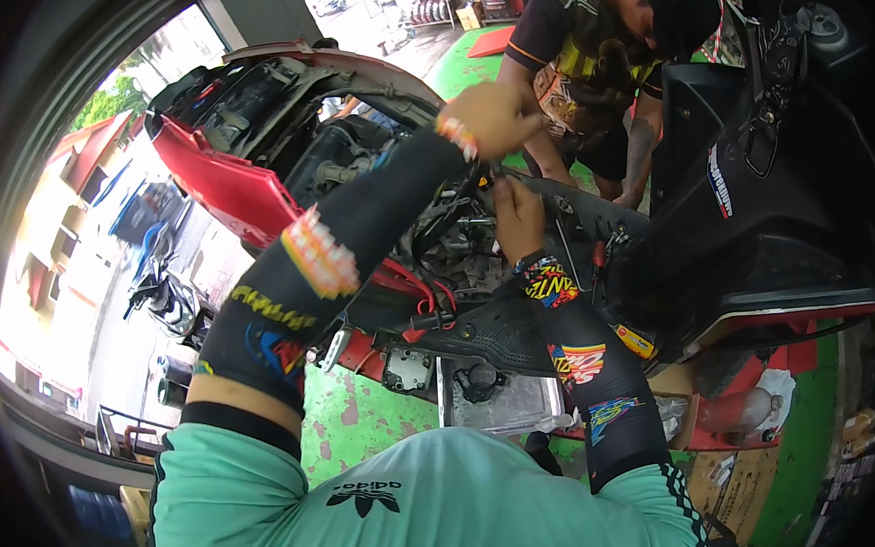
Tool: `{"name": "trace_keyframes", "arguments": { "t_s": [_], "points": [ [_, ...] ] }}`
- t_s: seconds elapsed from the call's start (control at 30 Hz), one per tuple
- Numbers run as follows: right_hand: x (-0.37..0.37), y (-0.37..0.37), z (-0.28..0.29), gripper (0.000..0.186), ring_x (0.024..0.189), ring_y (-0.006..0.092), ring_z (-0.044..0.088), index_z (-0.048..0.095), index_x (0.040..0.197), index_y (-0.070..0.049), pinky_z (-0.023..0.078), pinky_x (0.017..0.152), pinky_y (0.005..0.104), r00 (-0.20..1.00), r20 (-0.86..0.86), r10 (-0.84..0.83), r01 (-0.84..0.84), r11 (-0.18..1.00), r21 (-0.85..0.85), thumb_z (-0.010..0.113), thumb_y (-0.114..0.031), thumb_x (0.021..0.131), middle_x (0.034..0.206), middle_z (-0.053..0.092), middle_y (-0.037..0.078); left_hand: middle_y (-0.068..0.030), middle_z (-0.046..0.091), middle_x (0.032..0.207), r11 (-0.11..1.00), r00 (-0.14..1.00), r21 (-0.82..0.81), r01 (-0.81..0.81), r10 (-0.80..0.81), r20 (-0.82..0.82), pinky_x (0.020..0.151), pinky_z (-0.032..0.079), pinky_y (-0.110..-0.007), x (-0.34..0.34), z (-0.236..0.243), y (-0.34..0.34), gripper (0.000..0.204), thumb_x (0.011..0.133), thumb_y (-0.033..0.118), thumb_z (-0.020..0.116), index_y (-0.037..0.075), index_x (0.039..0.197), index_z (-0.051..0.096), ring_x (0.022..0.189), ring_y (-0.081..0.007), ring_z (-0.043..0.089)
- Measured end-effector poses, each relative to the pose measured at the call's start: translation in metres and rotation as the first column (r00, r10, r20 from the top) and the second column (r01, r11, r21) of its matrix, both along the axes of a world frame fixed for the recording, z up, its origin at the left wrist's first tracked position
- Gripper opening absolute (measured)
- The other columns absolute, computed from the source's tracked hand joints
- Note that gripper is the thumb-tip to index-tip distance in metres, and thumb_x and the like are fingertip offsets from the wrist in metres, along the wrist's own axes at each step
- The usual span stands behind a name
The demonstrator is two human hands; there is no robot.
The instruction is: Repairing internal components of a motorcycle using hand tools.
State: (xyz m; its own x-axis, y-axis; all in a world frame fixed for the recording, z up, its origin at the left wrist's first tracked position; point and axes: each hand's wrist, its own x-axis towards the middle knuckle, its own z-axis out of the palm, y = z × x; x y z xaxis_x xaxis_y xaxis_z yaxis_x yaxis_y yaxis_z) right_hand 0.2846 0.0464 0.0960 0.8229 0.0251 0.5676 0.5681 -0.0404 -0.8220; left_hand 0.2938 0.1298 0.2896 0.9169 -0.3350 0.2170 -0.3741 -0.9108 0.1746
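A partly stripped scooter stands before me, its frame, wiring and engine parts bare in the middle. Over that gap my left hand is raised with curled fingers; whatever it grips is hidden from view. Just below it, my right hand is closed, thumb up, at the edge of the black body panel. What its fingers pinch is too small to make out. A thin metal rod stands beside my right wrist, and a red-handled tool rests on the panel.
A co-worker bends over the scooter's far side, arms lowered. Beneath the scooter, a metal tray holds a dark part. A yellow tube lies by my right forearm. Cardboard and a clear bottle are at lower right; another motorcycle stands outside.
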Motion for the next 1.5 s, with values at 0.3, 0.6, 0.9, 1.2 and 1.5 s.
{"name": "trace_keyframes", "arguments": {
  "t_s": [0.3,0.6,0.9,1.2,1.5],
  "points": [
    [0.004,-0.006,0.005,0.033,0.072,0.0387,0.064,0.066,0.088,-0.001,0.048,0.063,0.0447,0.850,0.487,0.201,-0.145,0.978,-0.150,0.065,-0.033,0.091,0.078,0.064,0.018,-0.0136,0.066,0.068,0.928,0.918,-0.367,-0.057,0.194,0.347,0.058,0.051,-0.041,-0.108,-0.047,0.004,0.026,0.087,0.030,0.066,0.005,0.083,0.071,0.062,-0.0318,0.067],
    [-0.001,0.002,0.004,0.049,0.064,0.0100,0.053,0.066,0.086,0.005,0.044,0.059,0.0335,0.942,-0.076,0.327,-0.316,0.941,0.121,0.062,-0.043,0.097,0.063,0.060,0.009,-0.0120,0.063,0.058,0.961,0.820,-0.223,-0.163,0.258,0.511,0.056,0.051,-0.043,-0.028,-0.026,0.006,0.029,0.087,0.038,0.066,0.011,0.077,0.071,0.058,-0.0336,0.065],
    [0.002,0.009,0.011,0.056,0.059,0.0199,0.058,0.068,0.081,0.003,0.043,0.059,0.0372,0.986,-0.138,0.090,-0.081,0.994,0.070,0.058,-0.051,0.096,0.063,0.062,0.013,-0.0171,0.065,0.066,0.985,0.819,-0.157,-0.078,0.153,0.554,0.067,0.053,-0.046,0.011,-0.026,0.008,0.030,0.087,0.036,0.066,0.007,0.081,0.073,0.068,-0.0379,0.066],
    [0.006,0.016,0.016,0.066,0.069,0.0395,0.063,0.065,0.080,0.004,0.045,0.065,0.0460,0.943,-0.331,-0.015,0.049,0.994,0.096,0.051,-0.059,0.096,0.070,0.062,0.023,-0.0192,0.070,0.084,0.997,0.909,-0.058,0.057,-0.027,0.417,0.076,0.053,-0.046,0.070,-0.033,0.014,0.038,0.087,0.042,0.065,0.005,0.091,0.074,0.081,-0.0367,0.068],
    [0.016,0.019,0.010,0.064,0.084,0.0469,0.063,0.069,0.086,0.003,0.047,0.072,0.0477,0.885,-0.465,-0.031,0.083,0.992,0.093,0.047,-0.056,0.098,0.080,0.065,0.027,-0.0171,0.068,0.072,0.979,0.952,-0.013,0.203,-0.195,0.235,0.070,0.053,-0.042,0.115,-0.050,0.014,0.043,0.088,0.045,0.066,0.003,0.093,0.073,0.070,-0.0305,0.069]
  ]
}}
